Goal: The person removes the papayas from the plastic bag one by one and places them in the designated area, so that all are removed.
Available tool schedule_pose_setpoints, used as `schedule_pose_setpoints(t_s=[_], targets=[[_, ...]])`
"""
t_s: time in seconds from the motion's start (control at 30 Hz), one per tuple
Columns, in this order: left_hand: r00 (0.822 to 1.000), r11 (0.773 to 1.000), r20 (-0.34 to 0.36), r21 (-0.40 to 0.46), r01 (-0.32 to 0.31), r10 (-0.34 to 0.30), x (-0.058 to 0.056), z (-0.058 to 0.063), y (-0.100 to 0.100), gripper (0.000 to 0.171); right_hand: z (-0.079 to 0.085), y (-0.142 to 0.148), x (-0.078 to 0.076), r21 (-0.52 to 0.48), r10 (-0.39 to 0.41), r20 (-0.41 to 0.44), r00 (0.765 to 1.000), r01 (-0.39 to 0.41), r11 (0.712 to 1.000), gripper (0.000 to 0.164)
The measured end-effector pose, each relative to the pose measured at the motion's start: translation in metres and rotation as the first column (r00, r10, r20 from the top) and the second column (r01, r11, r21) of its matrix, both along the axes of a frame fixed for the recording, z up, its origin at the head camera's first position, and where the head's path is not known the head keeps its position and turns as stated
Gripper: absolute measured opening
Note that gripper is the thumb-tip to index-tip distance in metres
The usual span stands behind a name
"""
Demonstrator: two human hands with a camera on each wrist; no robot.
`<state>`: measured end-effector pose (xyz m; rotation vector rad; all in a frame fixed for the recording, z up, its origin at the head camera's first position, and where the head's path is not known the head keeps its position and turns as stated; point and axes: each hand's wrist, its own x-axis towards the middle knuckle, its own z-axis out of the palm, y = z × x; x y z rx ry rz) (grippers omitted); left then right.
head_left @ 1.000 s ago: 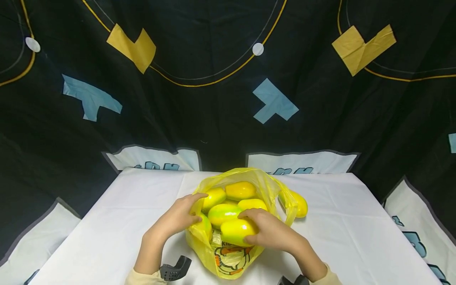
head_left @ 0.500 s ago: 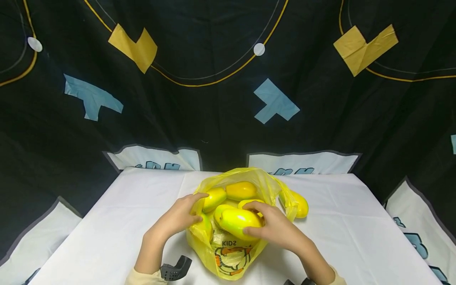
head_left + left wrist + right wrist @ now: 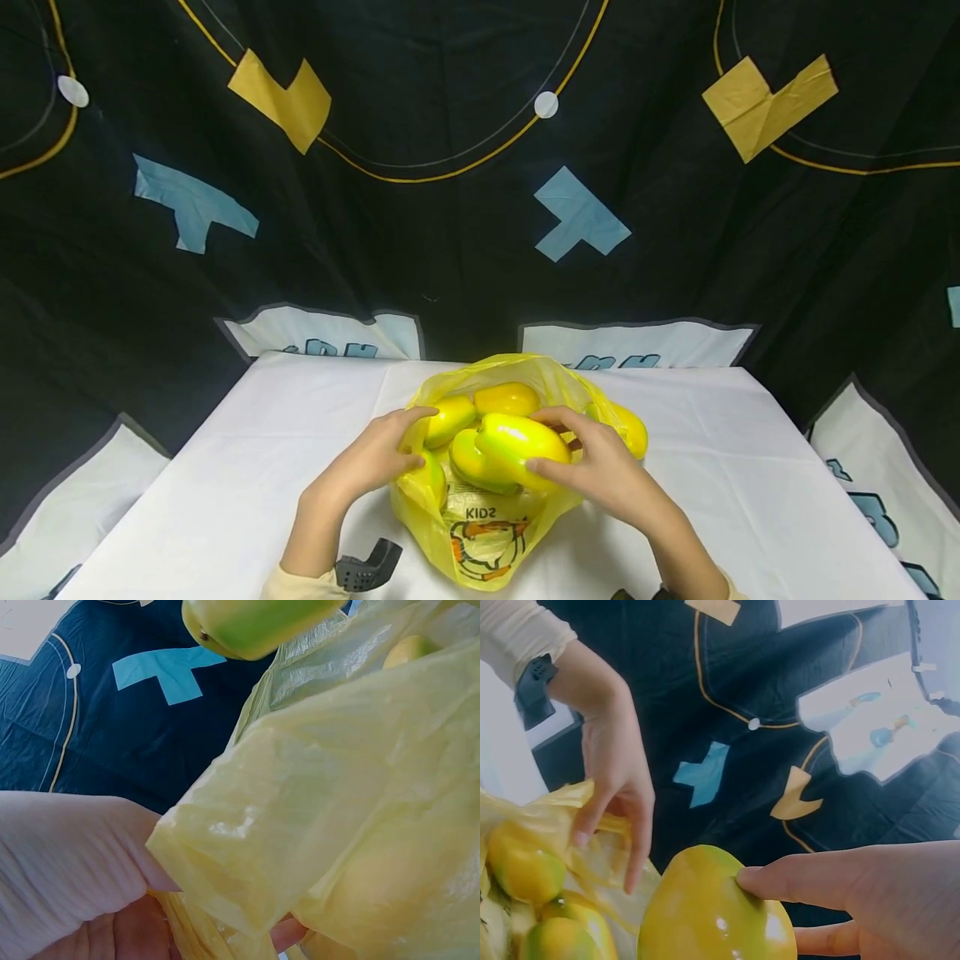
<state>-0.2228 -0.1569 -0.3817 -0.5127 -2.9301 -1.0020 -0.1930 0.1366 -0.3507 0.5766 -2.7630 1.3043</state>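
A yellow plastic bag (image 3: pixel 487 533) with a printed orange figure stands wide open, with several yellow-green mangoes in it. My left hand (image 3: pixel 382 446) holds the bag's left rim between thumb and fingers; in the left wrist view the film hides most of its fingers. My right hand (image 3: pixel 607 462) grips a mango (image 3: pixel 517 442) raised over the bag's mouth, thumb on the near side. The right wrist view shows that mango (image 3: pixel 712 907) large, with a fingertip pressed on its skin. Below it sits another mango (image 3: pixel 476 467).
Outside the bag, on its right, a single mango (image 3: pixel 632 431) lies on the white-covered table (image 3: pixel 720 500). A black curtain (image 3: pixel 420 267) with taped shapes hangs behind the table. Each wrist wears a dark device, the left one (image 3: pixel 369 568) close to the bag.
My right hand has raised its mango from the near part of the bag, up and to the right. The mangoes beneath have shifted a little. My left hand stays at the rim.
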Motion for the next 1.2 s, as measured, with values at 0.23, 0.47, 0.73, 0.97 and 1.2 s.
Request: schedule_pose_setpoints(t_s=[0.23,0.47,0.73,0.97,1.2], targets=[[1.0,1.0,-0.003,0.0,-0.003,0.003,-0.001,-0.001,0.001,0.062,0.008,0.011,0.001,-0.06,-0.056,-0.028,0.998,0.055,0.997,0.052],[1.0,1.0,-0.007,0.011,-0.013,0.013,0.0,-0.003,0.0,0.062,0.013,0.02,-0.003,-0.084,-0.099,-0.062,0.993,0.094,0.992,0.053],[1.0,1.0,0.011,-0.005,-0.026,0.026,0.0,-0.004,0.002,0.06,0.012,0.032,0.0,-0.1,-0.192,-0.022,0.981,0.188,0.977,0.055],[0.999,1.0,0.011,-0.01,-0.03,0.03,0.0,-0.004,0.003,0.059,0.011,0.05,-0.001,-0.088,-0.233,-0.067,0.97,0.226,0.97,0.055],[1.0,1.0,0.005,-0.012,-0.027,0.027,-0.001,-0.005,0.002,0.059,0.011,0.066,-0.005,-0.077,-0.284,-0.067,0.957,0.279,0.957,0.06]])
